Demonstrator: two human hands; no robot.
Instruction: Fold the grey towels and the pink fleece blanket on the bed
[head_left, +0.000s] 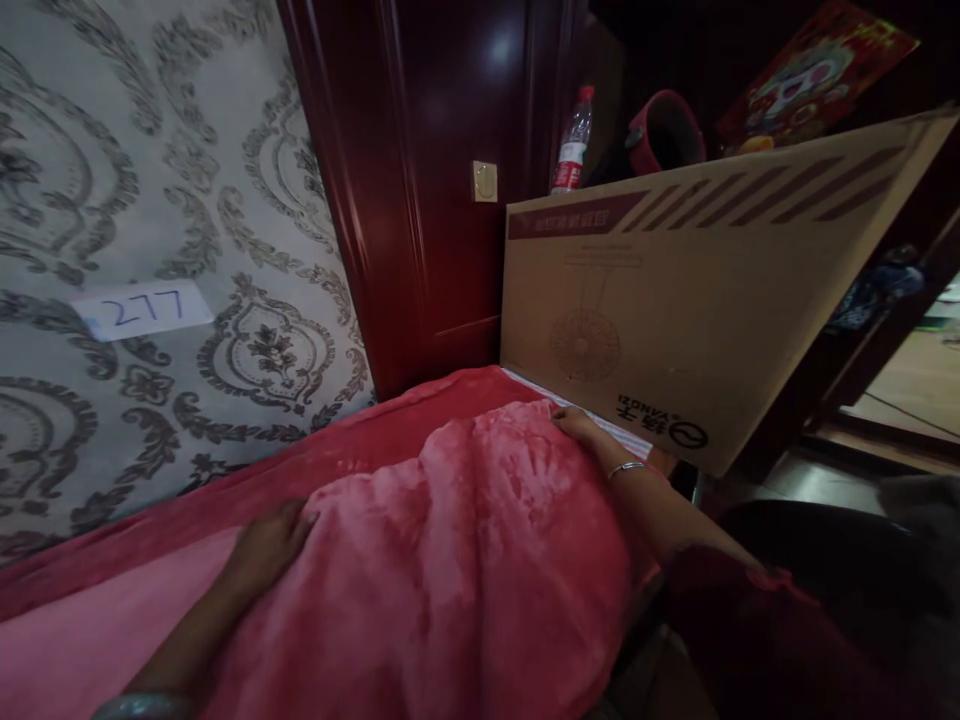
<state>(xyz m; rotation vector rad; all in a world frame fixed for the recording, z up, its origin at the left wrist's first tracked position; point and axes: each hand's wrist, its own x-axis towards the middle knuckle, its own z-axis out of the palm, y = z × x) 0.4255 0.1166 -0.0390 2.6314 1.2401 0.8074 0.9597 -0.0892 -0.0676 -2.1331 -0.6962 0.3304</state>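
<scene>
A pink plush blanket (420, 540) lies bunched in soft folds before me. My left hand (274, 545), a bangle on its wrist, is closed on the blanket's left edge, its fingertips partly sunk in the fabric. At the far right corner my right hand (576, 425) grips the blanket's edge with closed fingers; a thin silver bracelet circles that wrist. Beneath and behind the blanket spreads a darker red cover (405, 420) on the bed. Some of the right hand's fingers are hidden by the cloth.
A large cardboard box (645, 300) stands upright beyond the right hand, with a plastic bottle (574, 145) behind its top edge. Dark red wooden panelling (442, 270) rises at the back. Patterned wallpaper (262, 350) with a paper label (146, 308) borders the left side.
</scene>
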